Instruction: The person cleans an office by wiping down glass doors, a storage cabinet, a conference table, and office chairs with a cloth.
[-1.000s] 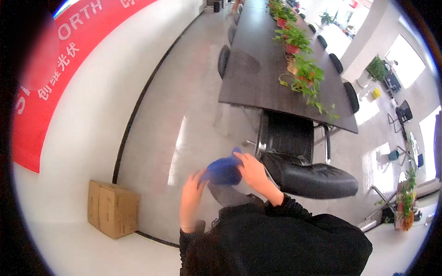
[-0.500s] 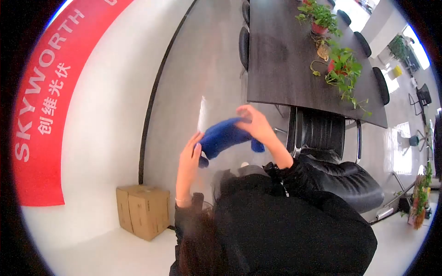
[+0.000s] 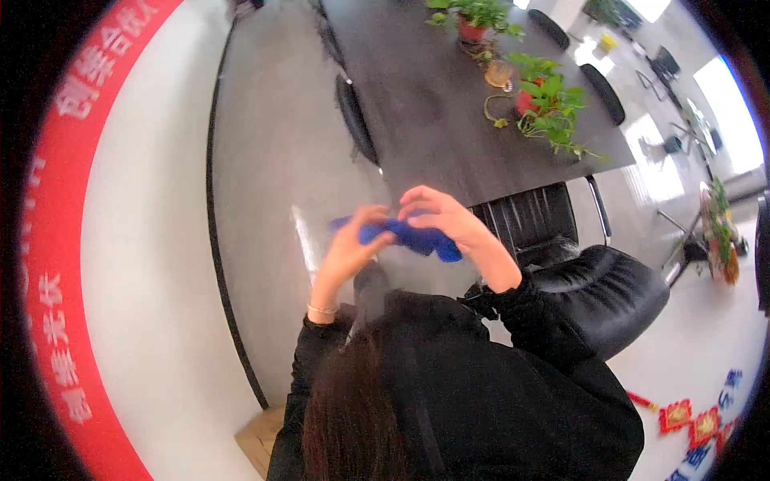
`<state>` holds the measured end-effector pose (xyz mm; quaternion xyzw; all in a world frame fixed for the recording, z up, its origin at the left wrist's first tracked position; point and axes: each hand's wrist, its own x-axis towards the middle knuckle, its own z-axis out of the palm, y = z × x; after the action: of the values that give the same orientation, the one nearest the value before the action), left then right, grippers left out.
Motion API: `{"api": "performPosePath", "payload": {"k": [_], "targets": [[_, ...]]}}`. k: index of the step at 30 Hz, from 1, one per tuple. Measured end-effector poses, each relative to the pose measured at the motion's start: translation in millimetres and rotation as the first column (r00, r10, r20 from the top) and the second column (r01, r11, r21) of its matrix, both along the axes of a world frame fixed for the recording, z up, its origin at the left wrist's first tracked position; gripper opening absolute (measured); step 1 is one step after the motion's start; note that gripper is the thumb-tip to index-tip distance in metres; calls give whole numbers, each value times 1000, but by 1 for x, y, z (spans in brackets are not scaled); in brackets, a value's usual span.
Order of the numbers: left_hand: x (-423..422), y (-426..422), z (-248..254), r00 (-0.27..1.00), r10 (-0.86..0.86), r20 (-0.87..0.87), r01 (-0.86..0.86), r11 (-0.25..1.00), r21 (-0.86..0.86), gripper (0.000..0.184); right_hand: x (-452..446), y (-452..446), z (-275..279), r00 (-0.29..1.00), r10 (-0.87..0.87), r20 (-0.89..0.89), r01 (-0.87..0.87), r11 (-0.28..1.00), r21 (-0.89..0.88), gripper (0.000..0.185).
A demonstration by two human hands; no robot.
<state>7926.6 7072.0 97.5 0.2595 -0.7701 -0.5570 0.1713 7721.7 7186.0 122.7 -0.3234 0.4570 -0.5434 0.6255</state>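
A bunched-up blue cloth (image 3: pixel 417 238) hangs in the air in front of my body, gripped between my two hands; its exact kind is hard to make out. My left hand (image 3: pixel 350 250) is curled round its left end, thumb toward the middle, and a bit of blue sticks out beyond the fingers. On the other end, my right hand (image 3: pixel 446 220) pinches the upper edge with bent fingers, while the loose right end droops below the palm. Motion blurs the left fingers somewhat.
A long dark table (image 3: pixel 449 120) with potted plants (image 3: pixel 553 100) stands ahead. Black chairs line it, and a black leather chair (image 3: pixel 601 297) is close on my right. A white wall (image 3: pixel 144 240) with a red banner runs along the left, above a cardboard box (image 3: pixel 261 437).
My hands have come closer together, and the cloth has gone from a stretched arch to a more crumpled shape. The view has turned, shifting the table left and the box lower.
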Motion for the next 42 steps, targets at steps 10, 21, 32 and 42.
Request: {"api": "performPosePath", "payload": {"k": [10, 21, 32, 42], "targets": [[-85, -117, -2, 879, -467, -95, 474, 878, 65, 43, -30, -78, 34, 934, -217, -283, 219, 975, -22, 62], [-169, -169, 0, 526, -849, -53, 849, 521, 85, 35, -99, -43, 52, 797, -160, -583, 211, 977, 20, 66], [-279, -202, 36, 974, -225, 39, 121, 364, -924, 12, -220, -43, 66, -249, -130, -960, 406, 886, -225, 22], [-243, -193, -61, 947, -232, 223, 300, 385, -873, 36, -270, -3, -55, -118, -243, -963, 188, 947, -262, 32]]}}
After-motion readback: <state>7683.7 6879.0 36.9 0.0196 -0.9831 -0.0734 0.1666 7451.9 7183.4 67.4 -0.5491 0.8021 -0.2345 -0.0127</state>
